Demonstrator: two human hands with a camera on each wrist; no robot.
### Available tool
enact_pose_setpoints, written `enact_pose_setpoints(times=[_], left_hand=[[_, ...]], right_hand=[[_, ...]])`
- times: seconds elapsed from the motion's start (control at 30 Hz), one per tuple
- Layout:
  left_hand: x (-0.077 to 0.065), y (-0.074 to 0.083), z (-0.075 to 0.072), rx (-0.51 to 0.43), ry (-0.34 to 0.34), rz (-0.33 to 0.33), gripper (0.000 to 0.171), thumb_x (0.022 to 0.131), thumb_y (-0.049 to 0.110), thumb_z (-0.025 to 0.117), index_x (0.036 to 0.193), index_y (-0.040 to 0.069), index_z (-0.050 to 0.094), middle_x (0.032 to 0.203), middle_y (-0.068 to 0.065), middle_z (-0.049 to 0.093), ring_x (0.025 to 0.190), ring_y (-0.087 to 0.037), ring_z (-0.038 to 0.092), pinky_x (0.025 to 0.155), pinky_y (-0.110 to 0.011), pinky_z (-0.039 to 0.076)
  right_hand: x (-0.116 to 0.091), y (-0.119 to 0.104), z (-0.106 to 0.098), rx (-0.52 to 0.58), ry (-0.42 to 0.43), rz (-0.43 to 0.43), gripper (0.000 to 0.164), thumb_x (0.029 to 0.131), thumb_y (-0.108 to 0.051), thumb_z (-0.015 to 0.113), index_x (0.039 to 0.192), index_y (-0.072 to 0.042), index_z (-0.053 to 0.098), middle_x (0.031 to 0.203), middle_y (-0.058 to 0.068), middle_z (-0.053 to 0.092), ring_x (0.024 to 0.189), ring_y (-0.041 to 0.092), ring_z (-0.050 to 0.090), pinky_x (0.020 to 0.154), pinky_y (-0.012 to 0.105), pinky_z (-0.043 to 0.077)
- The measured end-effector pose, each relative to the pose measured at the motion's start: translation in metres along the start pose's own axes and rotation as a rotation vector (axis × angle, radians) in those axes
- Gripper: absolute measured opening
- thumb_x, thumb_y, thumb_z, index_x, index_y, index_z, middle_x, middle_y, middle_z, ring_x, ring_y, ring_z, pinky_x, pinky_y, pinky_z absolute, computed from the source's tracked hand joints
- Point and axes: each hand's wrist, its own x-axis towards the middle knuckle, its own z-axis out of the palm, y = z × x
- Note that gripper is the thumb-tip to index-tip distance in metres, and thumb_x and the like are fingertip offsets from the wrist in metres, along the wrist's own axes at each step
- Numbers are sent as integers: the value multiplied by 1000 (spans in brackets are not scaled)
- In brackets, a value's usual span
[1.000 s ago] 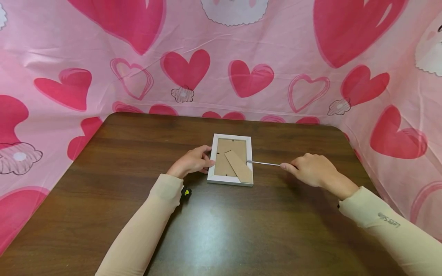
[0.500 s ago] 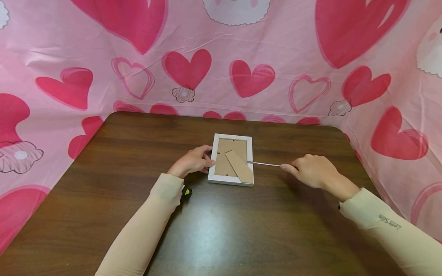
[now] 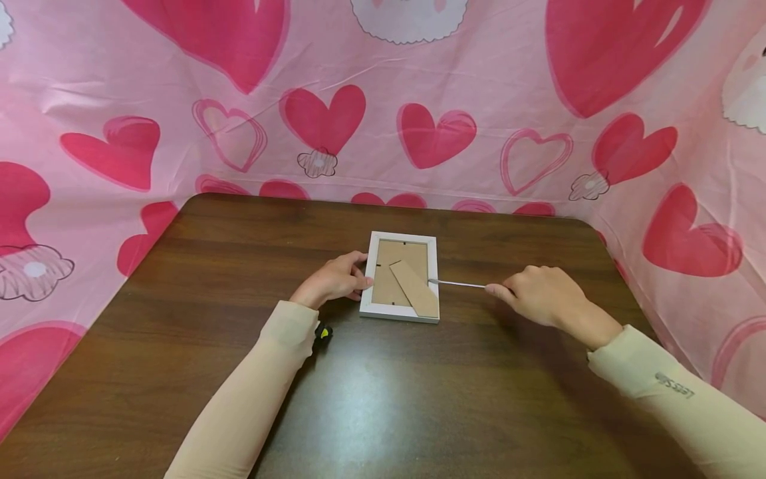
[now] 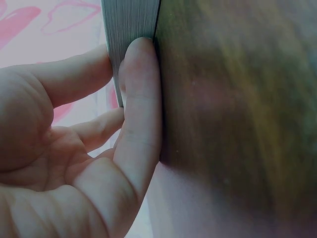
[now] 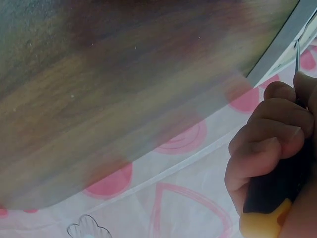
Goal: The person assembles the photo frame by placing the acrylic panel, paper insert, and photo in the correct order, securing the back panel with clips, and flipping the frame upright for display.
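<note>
Pink cloth (image 3: 377, 73) printed with red hearts (image 3: 437, 136) hung behind and beside a dark wood-grain tabletop (image 3: 479, 379) that caught a pale glare (image 3: 359, 399).

- Left sleeve (image 3: 239, 392), lower left of the head view: long, plain, pale cream, close along the forearm.
- Left cuff (image 3: 290, 326): a slightly looser, lighter-looking band with a wavy edge (it looks turned back).
- Small black piece (image 3: 323, 332) with a bright yellow mark, beside that cuff; too small to make out further.
- Right sleeve (image 3: 712, 412), lower right: the same cream cloth, lightly creased.
- Dark lettering (image 3: 674, 384) on it, upside down in the frame, too small to read surely.
- Right cuff (image 3: 628, 359): broad, cream, loose-edged.
- Left grip (image 3: 332, 278) and right grip (image 3: 544, 295): bare.
</note>
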Motion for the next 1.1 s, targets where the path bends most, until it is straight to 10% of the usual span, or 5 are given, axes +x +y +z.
enact_pose_setpoints(times=[1.1], left_hand=[[0, 1, 1, -1, -15, 15, 65, 88, 12, 63, 145, 10, 34, 100, -16, 56, 75, -21, 65, 71, -32, 57]], right_hand=[[7, -19, -21, -195, 49, -94, 55, 97, -45, 50, 48, -22, 39, 44, -7, 33, 40, 15, 36, 41, 42, 49]])
